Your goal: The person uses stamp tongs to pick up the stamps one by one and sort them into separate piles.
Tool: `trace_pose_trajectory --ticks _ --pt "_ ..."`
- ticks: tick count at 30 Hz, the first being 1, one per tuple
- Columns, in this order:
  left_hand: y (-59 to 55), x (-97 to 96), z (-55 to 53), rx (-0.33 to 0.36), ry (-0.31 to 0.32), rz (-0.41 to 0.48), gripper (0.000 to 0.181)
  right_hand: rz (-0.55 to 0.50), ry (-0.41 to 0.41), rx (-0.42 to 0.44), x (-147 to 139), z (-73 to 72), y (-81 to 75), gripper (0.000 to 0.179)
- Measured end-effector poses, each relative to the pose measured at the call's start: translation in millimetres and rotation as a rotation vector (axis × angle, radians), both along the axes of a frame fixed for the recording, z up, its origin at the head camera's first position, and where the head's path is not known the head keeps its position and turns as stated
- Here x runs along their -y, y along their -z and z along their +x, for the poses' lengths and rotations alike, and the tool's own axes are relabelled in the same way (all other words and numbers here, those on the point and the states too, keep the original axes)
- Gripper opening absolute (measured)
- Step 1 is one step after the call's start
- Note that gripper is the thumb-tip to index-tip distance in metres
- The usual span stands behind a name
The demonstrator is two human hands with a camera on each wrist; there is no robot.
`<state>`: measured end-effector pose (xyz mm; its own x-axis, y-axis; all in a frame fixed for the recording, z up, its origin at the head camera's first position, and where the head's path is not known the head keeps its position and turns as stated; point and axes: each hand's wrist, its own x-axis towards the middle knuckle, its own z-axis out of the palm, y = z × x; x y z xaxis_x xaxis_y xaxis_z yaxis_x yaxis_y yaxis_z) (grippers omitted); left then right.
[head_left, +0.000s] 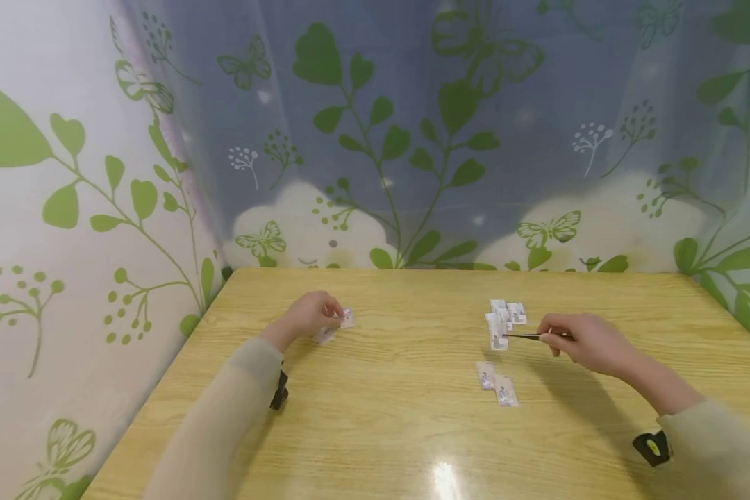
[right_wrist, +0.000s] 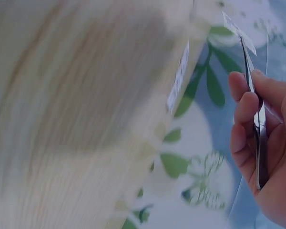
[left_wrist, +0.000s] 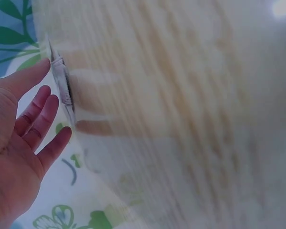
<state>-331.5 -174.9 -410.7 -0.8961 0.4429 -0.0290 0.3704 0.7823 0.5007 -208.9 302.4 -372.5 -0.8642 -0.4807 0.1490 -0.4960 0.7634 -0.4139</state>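
Observation:
On the right side of the table, my right hand [head_left: 590, 340] grips dark metal tweezers [right_wrist: 258, 143] between thumb and curled fingers. At the tweezers' tips, in the right wrist view, is a thin whitish packet [right_wrist: 239, 33], held up over the table. Seen from the head, that packet overlaps a small group of similar printed packets [head_left: 517, 313]. On the left, my left hand [head_left: 310, 316] is over several small flat packets [head_left: 347, 317], partly hiding them. The left wrist view shows its fingers loosely spread, thumb tip right at the edge of the packets [left_wrist: 63, 82].
Nearer me on the right lie two more small printed packets [head_left: 505, 393], one overlapping the other. The light wood-grain table [head_left: 400, 403] ends at a curtain [head_left: 362, 173] with green leaves and butterflies. A patterned sheet [head_left: 81, 278] hangs along the left edge.

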Motion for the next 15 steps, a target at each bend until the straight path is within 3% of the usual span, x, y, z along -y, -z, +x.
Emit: trace_pose_trajectory --ticks 8,15 --pt "4.1 -0.6 -3.4 0.036 -0.028 -0.028 0.004 0.025 0.077 0.035 -34.7 -8.9 -6.6 0.004" --pt "3.5 -1.4 -2.1 0.050 -0.035 -0.015 0.004 0.020 0.066 0.117 -41.6 -28.2 4.6 0.008"
